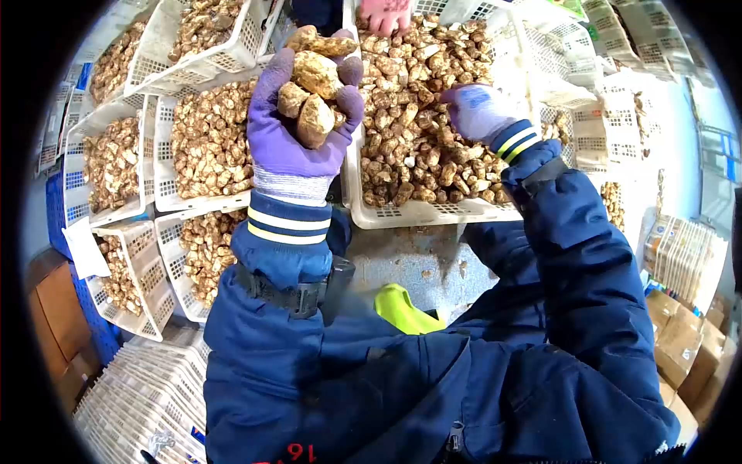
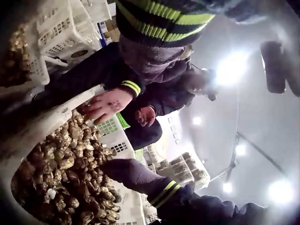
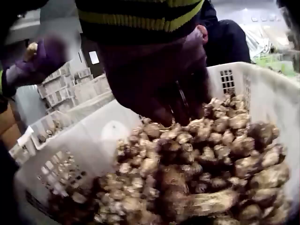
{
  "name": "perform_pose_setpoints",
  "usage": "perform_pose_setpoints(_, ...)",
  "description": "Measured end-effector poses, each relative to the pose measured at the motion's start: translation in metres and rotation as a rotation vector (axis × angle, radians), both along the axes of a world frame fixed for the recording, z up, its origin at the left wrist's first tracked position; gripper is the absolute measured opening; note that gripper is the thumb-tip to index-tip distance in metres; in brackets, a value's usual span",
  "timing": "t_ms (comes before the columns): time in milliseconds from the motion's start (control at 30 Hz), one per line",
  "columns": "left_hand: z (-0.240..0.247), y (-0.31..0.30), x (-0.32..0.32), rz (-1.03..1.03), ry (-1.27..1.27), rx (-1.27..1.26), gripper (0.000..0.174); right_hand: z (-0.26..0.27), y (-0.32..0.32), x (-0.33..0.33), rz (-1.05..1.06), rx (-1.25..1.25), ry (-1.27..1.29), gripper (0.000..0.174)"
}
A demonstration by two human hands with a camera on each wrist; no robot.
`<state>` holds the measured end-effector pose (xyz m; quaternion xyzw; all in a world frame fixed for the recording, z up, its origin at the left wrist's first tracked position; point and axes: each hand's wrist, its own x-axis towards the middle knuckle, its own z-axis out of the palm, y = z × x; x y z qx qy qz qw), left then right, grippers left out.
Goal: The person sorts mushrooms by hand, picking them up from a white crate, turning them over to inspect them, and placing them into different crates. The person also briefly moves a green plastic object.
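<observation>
My left hand (image 1: 305, 127), in a purple-coated glove, is palm up over the left edge of the middle crate. Its fingers curl round several thick brown-and-cream mushrooms (image 1: 315, 75) piled in the palm. My right hand (image 1: 481, 112), in a matching glove, reaches down into the white crate (image 1: 433, 215), its fingertips at the heap of smaller mushrooms (image 1: 425, 147). In the right wrist view its fingers (image 3: 161, 110) point down, fairly straight, onto the heap (image 3: 206, 164), and their tips are partly hidden. The left wrist view shows the right hand (image 2: 131, 174) above the same heap.
Another person's pink-gloved hand (image 1: 386, 14) rests at the crate's far end. White crates of mushrooms (image 1: 212, 139) stand close on the left, more crates (image 1: 564, 62) on the right. Stacked crates (image 1: 147, 394) and cardboard boxes (image 1: 676, 340) flank me. Something bright yellow (image 1: 406, 309) is near my lap.
</observation>
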<state>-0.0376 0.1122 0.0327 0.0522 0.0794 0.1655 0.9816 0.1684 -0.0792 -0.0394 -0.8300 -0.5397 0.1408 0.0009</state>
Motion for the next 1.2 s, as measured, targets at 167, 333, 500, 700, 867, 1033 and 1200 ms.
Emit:
perform_pose_setpoints(167, 0.004, 0.002, 0.000, 0.025, 0.057, 0.004, 0.036, -0.038, 0.037, -0.044, 0.154, -0.194, -0.104, 0.050)
perform_pose_setpoints(333, -0.005, 0.010, -0.005, 0.033, 0.015, 0.050, 0.040, -0.048, 0.047, -0.044, 0.046, -0.400, -0.168, 0.038)
perform_pose_setpoints(500, -0.008, 0.011, -0.010, 0.038, 0.013, 0.042, 0.041, -0.035, -0.019, 0.022, -0.528, 0.019, 0.499, 0.033)
perform_pose_setpoints(700, -0.020, -0.012, -0.004, -0.050, 0.256, 0.137, 0.035, 0.013, -0.114, 0.009, -0.659, 0.929, 1.805, 0.052)
perform_pose_setpoints(867, -0.036, -0.041, 0.002, -0.199, 0.277, -0.123, 0.026, 0.053, -0.097, -0.035, -0.718, 0.860, 1.870, 0.057)
perform_pose_setpoints(1033, 0.024, 0.010, 0.016, 0.276, 0.231, 0.273, 0.056, 0.075, -0.078, -0.045, -0.721, 0.468, 1.529, 0.042)
perform_pose_setpoints(1200, 0.042, 0.091, 0.007, 0.513, 0.168, 0.084, 0.088, 0.050, -0.093, -0.041, -0.773, 0.499, 1.609, 0.044)
